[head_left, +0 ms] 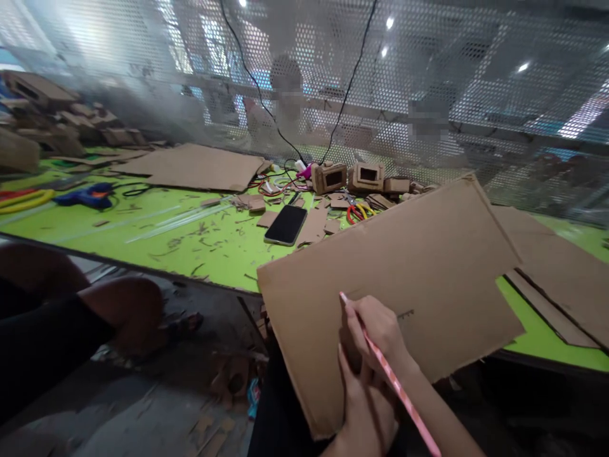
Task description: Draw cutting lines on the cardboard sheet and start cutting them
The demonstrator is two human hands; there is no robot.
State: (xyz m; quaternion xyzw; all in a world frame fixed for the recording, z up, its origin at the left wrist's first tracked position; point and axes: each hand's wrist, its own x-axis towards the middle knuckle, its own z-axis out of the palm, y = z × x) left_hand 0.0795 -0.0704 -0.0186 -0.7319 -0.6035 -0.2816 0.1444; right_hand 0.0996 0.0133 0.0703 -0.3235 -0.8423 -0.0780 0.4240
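A large sheet of brown cardboard (428,254) lies tilted across the front edge of the green table and over my lap. My right hand (378,327) is closed around a pink patterned pencil (397,387), whose tip touches the cardboard left of its middle. A small dark ruled mark (406,314) shows just right of that hand. My left hand (366,406) rests on the lower part of the sheet, below my right hand. One of its fingers stretches out along the surface; the others are partly hidden.
Behind the sheet lie a phone (286,225), scissors (359,211), cardboard scraps and small cardboard boxes (366,176). A blue glue gun (85,195), clear glue sticks (174,220) and another cardboard sheet (200,166) are leftward. A neighbour's knee (121,311) is at left; perforated mesh stands behind.
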